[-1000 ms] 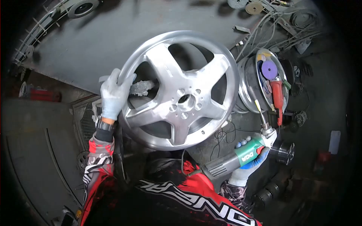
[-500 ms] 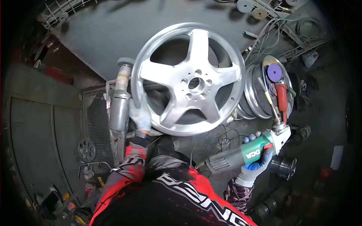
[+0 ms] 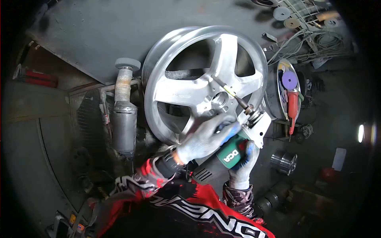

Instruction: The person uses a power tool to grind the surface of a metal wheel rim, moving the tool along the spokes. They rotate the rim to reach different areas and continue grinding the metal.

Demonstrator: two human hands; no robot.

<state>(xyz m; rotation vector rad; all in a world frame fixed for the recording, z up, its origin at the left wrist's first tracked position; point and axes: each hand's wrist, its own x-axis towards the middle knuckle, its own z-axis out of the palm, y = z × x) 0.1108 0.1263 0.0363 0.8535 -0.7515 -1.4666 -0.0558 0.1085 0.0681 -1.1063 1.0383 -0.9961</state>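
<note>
A green and grey power grinder lies across my front, its thin shaft with a yellow band pointing up-left over the wheel's hub. My right hand, in a grey and blue glove, is wrapped round the grinder's body. My left hand, gloved too, lies at the grinder's upper side near its head; its fingers are bent, and what they press on is partly hidden. Behind both hands the silver five-spoke wheel stands tilted, its face toward me.
A grey cylindrical motor with a round wheel on its end stands at the left. Farther right, a red grinder with a purple disc rests on another rim. Cables hang at the upper right. A small metal rim lies low at the right.
My left hand has left the wheel's edge and come to the grinder. The grinder and my right hand have moved up and left, bringing the shaft over the wheel. The wheel is turned more sideways.
</note>
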